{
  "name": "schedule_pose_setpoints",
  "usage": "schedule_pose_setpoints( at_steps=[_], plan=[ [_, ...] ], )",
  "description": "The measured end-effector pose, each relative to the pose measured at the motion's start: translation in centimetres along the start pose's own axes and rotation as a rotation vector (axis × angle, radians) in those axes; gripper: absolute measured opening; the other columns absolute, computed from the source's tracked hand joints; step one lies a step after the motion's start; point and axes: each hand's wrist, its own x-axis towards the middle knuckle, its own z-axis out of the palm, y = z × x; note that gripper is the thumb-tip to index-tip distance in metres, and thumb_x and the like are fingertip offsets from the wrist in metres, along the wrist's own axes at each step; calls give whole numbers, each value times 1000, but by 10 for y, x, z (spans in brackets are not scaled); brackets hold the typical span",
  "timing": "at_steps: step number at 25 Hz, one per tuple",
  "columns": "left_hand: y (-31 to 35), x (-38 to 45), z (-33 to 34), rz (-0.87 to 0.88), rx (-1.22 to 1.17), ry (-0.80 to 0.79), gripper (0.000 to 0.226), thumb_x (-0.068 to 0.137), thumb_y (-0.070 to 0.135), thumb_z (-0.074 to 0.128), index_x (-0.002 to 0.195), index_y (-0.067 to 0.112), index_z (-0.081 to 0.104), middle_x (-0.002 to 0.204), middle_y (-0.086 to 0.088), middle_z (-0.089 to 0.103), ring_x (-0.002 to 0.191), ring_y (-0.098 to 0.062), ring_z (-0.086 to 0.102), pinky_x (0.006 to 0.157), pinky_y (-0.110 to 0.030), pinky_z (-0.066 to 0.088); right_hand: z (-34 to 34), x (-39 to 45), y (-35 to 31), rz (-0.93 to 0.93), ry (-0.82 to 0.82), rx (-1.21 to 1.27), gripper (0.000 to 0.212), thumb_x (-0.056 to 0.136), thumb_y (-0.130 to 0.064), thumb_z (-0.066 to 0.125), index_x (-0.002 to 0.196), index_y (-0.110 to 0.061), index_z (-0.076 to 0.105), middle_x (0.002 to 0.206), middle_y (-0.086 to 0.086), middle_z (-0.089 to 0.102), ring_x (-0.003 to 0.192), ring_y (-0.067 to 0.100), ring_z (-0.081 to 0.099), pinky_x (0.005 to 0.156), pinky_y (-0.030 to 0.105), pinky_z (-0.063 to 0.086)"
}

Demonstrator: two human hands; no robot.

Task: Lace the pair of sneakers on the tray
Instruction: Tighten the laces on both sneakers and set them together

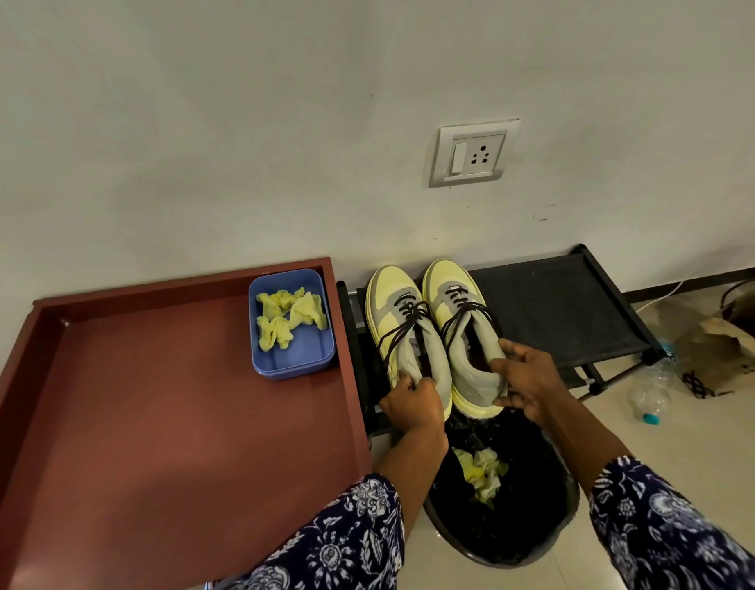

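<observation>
Each grip curls round a sneaker's heel: left hand [411,404] on the left sneaker [403,330], right hand [524,379] on the right sneaker [463,325], toes to the wall on the black rack [571,308], beside the red tray [154,402].

Pale yellow and grey sneakers [435,334]: uppers look like matt suede-type panels over cloth, soles smooth rubbery, dark cord laces [409,321] woven. Reddish-brown tray [111,398] at left: smooth laminate or painted wood, low sheen. Blue rectangular tub [320,359] at its far corner: smooth plastic, slight gloss; crumpled yellow paper wads [290,317] in it, soft and creased. Black shoe rack [558,308] at right: matt woven fabric shelf on metal tubes. Round black bin [529,525] near: dark liner, probably thin plastic, hard to tell in shadow. Floor tiles [707,436] glossy. Wall [239,121] matt paint, scuffed. Navy floral sleeves [354,534] soft printed cloth.
</observation>
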Motion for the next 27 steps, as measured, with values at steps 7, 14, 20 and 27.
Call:
schedule_pose_setpoints(
  at_steps=[7, 14, 20, 27],
  plan=[
    [-1, 6, -5, 1, -6, 1, 53, 76, 10, 60, 128, 18, 53, 124, -8, 55, 100, -34, 62, 88, -51, 52, 4, 10, 12, 26, -5, -13, 52, 83, -4, 62, 132, -19, 49, 125, 11, 56, 108, 36, 57, 61, 41, 54],
    [-1, 7, -7, 2, 127, -26, 51, 79, 20, 58, 130, 20, 52, 127, -12, 41, 103, -38, 58, 90, -51, 51, 5, 15, 15, 44, -17, -48, 57, 84, -3, 60, 135, -21, 45, 123, 11, 58, 103, 32, 58, 67, 39, 54],
    [8, -3, -15, 11, 215, -92, 54, 91, 30, 53, 141, 17, 35, 137, -13, 28, 121, -31, 45, 104, -38, 40, 13, 11, 21, 17, 49, -24, 58, 84, -9, 61, 137, -24, 43, 128, 9, 54, 103, 30, 56, 75, 43, 53],
    [15, -11, -24, -40, 116, -187, 45, 90, 19, 53, 134, 17, 46, 133, -9, 51, 118, -27, 50, 101, -35, 41, 24, -6, 33, -87, 246, -5, 56, 80, -24, 68, 132, -15, 49, 128, 7, 58, 107, 27, 58, 88, 48, 53]
  ],
)
